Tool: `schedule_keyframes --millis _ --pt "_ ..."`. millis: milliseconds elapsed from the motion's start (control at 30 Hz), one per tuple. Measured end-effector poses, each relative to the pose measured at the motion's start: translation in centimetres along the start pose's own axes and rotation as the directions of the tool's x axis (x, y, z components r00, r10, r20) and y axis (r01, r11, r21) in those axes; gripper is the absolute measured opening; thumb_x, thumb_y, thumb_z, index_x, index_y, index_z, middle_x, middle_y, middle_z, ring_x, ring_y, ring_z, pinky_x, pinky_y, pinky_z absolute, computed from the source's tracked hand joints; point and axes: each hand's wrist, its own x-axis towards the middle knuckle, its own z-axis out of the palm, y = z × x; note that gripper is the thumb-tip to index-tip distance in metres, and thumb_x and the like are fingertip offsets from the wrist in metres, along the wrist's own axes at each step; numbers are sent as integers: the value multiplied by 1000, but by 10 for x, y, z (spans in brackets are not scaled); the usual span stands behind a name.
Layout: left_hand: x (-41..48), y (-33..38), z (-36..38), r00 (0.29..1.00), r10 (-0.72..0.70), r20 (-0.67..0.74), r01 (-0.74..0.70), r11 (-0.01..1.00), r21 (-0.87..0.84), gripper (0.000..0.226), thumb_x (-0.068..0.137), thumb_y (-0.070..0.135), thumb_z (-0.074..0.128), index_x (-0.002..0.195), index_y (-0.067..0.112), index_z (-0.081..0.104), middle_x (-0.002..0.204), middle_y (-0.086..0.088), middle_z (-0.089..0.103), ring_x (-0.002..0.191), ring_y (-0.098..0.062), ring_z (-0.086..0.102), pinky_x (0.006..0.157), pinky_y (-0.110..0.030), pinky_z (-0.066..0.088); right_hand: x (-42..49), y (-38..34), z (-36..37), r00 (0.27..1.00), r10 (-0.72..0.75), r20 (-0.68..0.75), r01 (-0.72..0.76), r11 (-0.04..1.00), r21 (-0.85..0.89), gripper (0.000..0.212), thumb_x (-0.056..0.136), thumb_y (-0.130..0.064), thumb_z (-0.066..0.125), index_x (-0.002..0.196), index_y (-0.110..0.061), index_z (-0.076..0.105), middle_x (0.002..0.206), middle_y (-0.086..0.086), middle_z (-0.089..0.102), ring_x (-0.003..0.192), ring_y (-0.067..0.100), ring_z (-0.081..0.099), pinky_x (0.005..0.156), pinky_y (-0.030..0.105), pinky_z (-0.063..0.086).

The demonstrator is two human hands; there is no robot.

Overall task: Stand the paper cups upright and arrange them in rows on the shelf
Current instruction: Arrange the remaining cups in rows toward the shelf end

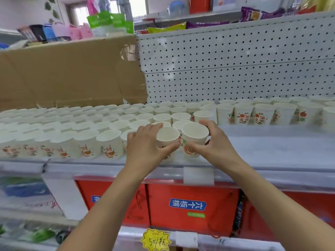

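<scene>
- A white pegboard (235, 60) rises beyond both grips, flat metal dotted with small holes.
- A brown cardboard sheet (63, 73), creased and patched with shiny tape, stands up and to the left of the left grip (143, 146).
- The shelf (272, 147), pale and smooth, runs under the grips, with its bare stretch to the right of the right grip (219, 145).
- A block of paper cups (72, 124) stands left of and beyond the left grip. All are upright, mouths up, long axis vertical, packed rim against rim in rows. They are matte white paper with red and orange print on the walls.
- Red cartons (190, 205) with a blue label sit one level below the grips.
- A back row of cups (262, 113), also upright, stands beyond and right of the right grip.
- The left grip is clamped on the left cup (167, 135), thumb on the near wall and fingers over the far rim.
- The right grip is clamped on the right cup (194, 132) in the same way.
- Both cups are round, tapered and mouth-up, side by side near the shelf's front edge. I cannot tell whether they touch.
- A yellow star-shaped price tag (155, 240) hangs well below the grips.
</scene>
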Motion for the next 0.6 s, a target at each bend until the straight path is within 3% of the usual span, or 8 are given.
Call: schedule_keyframes --millis 233,400,500,600 --pt "2 -12 2 996 86 3 -86 985 149 74 79 72 50 141 32 40 140 12 48 129 -12 35 94 -33 20 2 5 12 998 33 50 -28 995 -100 84 69 -35 82 139 -20 39 139 -4 47 124 12 44 105 33 39" --pt "2 -23 -5 986 168 14 -168 977 128 63 76 68 59 131 41 50 146 18 39 133 -9 27 95 -32 17 3 3 12 997 25 74 -15 991 -134 86 71 -34 81 143 -20 37 147 -4 41 131 10 38 105 23 32" --pt "3 -30 -16 975 221 13 -221 975 -23 39 77 58 65 113 44 63 123 25 53 123 1 33 94 -29 14 5 1 8 995 20 102 -7 992 -129 88 71 -32 81 145 -23 35 148 -6 39 133 10 36 108 26 31" --pt "5 -32 -22 975 210 78 -195 967 -162 15 84 43 66 99 43 69 91 29 52 105 10 35 91 -25 12 5 0 7 994 -2 112 19 989 -145 82 71 -34 80 142 -27 39 145 -7 42 130 10 38 108 37 37"
